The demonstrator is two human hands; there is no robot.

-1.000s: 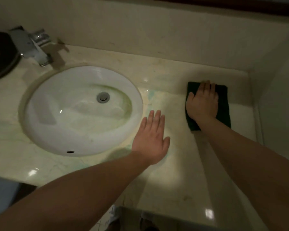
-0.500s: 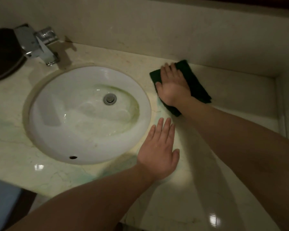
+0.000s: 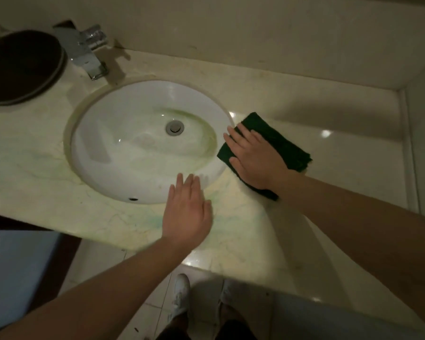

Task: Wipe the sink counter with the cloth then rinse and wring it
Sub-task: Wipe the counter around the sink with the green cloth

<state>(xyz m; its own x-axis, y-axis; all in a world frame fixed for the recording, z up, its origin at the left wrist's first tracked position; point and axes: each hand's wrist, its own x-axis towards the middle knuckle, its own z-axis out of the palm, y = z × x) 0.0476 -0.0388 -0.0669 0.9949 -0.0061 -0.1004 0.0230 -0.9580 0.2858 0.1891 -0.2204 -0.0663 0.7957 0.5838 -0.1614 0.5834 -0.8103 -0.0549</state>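
A dark green folded cloth [image 3: 280, 141] lies flat on the pale marble counter [image 3: 243, 236], right beside the right rim of the white oval sink [image 3: 123, 148]. My right hand [image 3: 253, 158] presses on the cloth with straight fingers pointing toward the basin. My left hand [image 3: 187, 212] rests flat on the counter at the sink's front right edge, fingers straight, holding nothing. The sink's metal drain [image 3: 174, 127] shows in the basin's middle.
A chrome tap [image 3: 86, 52] stands at the back left of the sink. A dark round object [image 3: 20, 65] sits at the far left. Walls close the counter at the back and right. My white shoe [image 3: 180, 298] shows on the tiled floor below.
My right hand slid the cloth from the back of the counter toward me along the sink's right rim. My left hand stayed flat near the sink's front edge.
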